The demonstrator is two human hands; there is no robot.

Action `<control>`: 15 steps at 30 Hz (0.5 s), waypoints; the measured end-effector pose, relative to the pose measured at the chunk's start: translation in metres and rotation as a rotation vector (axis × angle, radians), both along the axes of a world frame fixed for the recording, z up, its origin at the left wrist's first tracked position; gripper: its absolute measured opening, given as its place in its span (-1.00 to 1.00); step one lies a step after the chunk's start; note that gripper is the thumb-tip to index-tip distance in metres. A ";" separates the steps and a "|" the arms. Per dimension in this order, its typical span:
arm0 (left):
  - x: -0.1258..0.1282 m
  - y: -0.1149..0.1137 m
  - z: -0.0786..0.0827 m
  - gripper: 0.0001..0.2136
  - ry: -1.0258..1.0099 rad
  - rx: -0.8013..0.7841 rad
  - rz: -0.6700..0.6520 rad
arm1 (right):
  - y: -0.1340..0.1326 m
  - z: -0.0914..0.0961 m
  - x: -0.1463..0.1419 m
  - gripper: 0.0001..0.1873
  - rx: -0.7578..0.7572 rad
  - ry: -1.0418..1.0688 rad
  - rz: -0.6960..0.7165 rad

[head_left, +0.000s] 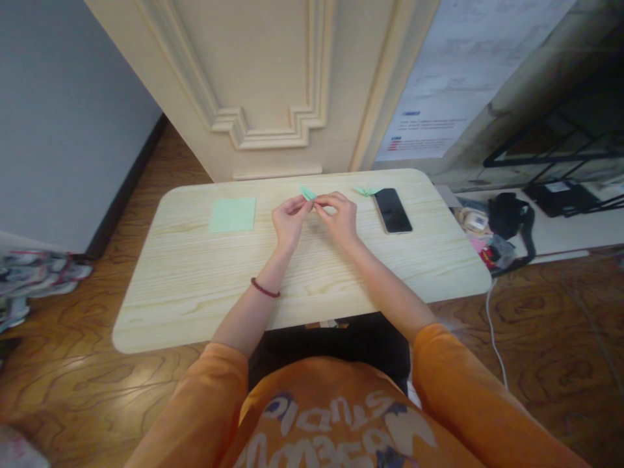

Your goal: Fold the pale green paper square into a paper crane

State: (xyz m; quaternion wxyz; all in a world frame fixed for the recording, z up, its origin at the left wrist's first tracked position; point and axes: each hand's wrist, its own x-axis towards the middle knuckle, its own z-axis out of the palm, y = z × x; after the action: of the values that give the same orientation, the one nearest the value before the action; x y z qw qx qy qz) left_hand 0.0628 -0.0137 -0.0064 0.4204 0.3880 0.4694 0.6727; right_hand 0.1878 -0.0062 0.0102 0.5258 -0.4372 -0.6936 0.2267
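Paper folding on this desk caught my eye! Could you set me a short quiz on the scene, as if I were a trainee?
1. On which wrist is the red bead bracelet?
2. True or false: the black smartphone lies on the wooden desk beside a small folded green paper piece.
3. What do the left hand and right hand pinch between them? A) a folded green paper B) the black smartphone C) the red bead bracelet

Key: 1 left; 2 true; 3 A.
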 end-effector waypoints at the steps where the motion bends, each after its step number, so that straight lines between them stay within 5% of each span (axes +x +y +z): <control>1: 0.000 0.000 0.000 -0.65 -0.010 0.003 -0.018 | 0.001 0.000 0.001 -0.91 -0.009 0.023 -0.002; 7: -0.003 0.000 0.001 -0.56 -0.020 0.025 -0.052 | 0.008 -0.004 0.000 -0.95 -0.096 0.249 0.062; 15: -0.007 -0.001 0.007 -0.61 -0.016 0.032 -0.087 | 0.013 -0.001 0.002 -0.72 -0.326 0.446 0.152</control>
State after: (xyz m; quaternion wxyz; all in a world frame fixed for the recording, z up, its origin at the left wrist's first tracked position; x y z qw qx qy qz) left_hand 0.0561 -0.0146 0.0004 0.4465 0.4092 0.4378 0.6644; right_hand 0.1899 0.0068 0.0096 0.5695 -0.4019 -0.5462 0.4645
